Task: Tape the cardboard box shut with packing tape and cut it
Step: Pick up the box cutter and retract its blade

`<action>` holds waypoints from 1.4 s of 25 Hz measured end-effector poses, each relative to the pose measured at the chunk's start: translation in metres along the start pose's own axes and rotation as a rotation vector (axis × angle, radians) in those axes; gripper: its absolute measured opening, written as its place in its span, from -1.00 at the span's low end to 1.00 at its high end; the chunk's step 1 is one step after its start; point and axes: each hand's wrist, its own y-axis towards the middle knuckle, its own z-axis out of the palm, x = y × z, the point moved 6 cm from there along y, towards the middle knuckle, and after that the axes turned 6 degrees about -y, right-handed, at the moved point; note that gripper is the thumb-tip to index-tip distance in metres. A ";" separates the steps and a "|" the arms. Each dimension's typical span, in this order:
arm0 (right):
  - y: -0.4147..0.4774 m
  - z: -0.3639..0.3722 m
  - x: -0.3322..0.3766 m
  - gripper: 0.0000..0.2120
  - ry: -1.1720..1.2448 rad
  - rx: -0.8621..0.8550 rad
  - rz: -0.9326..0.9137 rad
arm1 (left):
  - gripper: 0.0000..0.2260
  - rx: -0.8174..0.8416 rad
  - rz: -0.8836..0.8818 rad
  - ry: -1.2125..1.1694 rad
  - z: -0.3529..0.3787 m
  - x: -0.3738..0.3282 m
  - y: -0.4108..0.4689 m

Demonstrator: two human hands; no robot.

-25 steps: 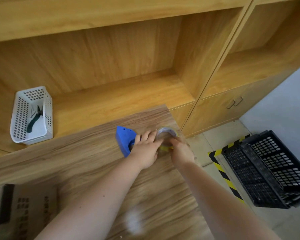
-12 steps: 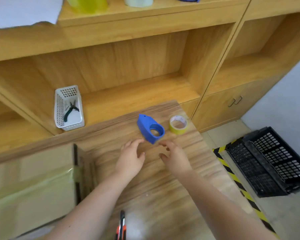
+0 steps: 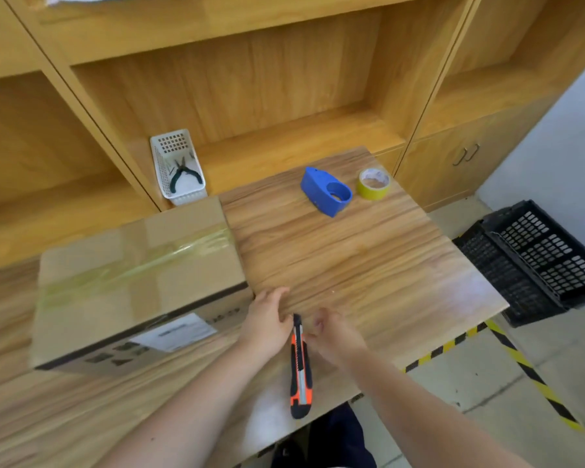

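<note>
A cardboard box (image 3: 132, 282) lies on the left of the wooden table (image 3: 352, 258), a strip of clear tape running across its top. An orange and black utility knife (image 3: 299, 369) lies on the table near the front edge, between my two hands. My left hand (image 3: 267, 322) rests on the table just left of the knife's tip, fingers apart. My right hand (image 3: 331, 332) hovers at the knife's right side, fingers loosely curled and empty. A blue tape dispenser (image 3: 326, 192) and a yellow tape roll (image 3: 374, 184) sit at the far right of the table.
A white perforated basket (image 3: 178, 167) holding pliers stands on the wooden shelf behind the box. A black plastic crate (image 3: 534, 258) sits on the floor to the right, beside yellow-black floor tape (image 3: 520, 359). Cabinet doors are at far right.
My hands let go of the tape roll and dispenser and drew back to the front edge beside the knife. The view swung left, bringing the taped box into sight.
</note>
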 end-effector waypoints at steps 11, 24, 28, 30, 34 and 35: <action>-0.023 0.050 0.008 -0.68 -0.213 0.063 0.150 | -0.56 0.034 -0.003 -0.088 -0.011 0.007 -0.009; -0.018 -0.139 0.084 -0.76 0.822 -0.297 -0.280 | -0.69 -0.029 0.097 -0.266 -0.061 -0.079 0.014; -0.025 -0.231 0.145 -0.69 0.744 -0.427 -0.408 | -0.64 -0.077 0.146 -0.515 -0.116 -0.147 0.025; -0.034 -0.271 0.177 -0.74 0.753 -0.465 -0.492 | -0.65 -0.148 0.231 -0.554 -0.149 -0.179 0.028; -0.060 -0.329 0.235 -0.73 0.882 -0.403 -0.647 | -0.63 -0.282 0.378 -0.597 -0.201 -0.230 0.027; -0.064 -0.338 0.248 -0.69 0.910 -0.353 -0.671 | -0.63 -0.315 0.409 -0.637 -0.213 -0.243 0.026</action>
